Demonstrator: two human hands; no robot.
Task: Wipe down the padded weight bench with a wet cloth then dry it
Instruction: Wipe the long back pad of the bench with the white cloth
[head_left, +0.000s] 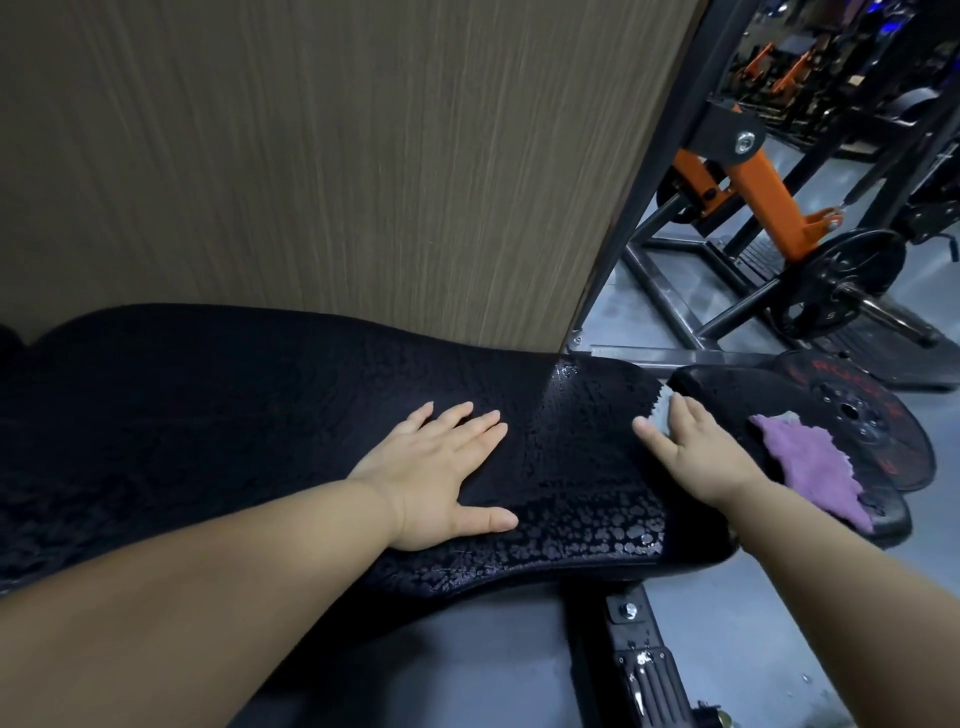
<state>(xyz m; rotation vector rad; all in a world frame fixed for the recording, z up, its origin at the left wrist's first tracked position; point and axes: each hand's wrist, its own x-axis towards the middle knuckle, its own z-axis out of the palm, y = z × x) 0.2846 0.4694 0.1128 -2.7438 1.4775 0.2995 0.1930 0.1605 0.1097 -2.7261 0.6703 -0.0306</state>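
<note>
Long black bench pad (234, 389) stretching left to right against a wood-grain wall. Smaller seat pad (737, 395) just past its right end. Left hand (441, 467) laid flat mid-pad near the front edge, fingers straight and spread, holding nothing, only bracing. Right hand (696, 447) at the pad's right edge, fingers mostly straight, pressing down on a grey cloth (661, 413), barely showing past the thumb. Purple cloth (815, 467) lying loose on the seat pad. Water droplets (597, 525) beading the right end and front edge.

Probably still the wet wipe: draw the grey cloth leftward in long overlapping passes, keep even pressure, lift the bracing hand clear, save the purple cloth for drying
</note>
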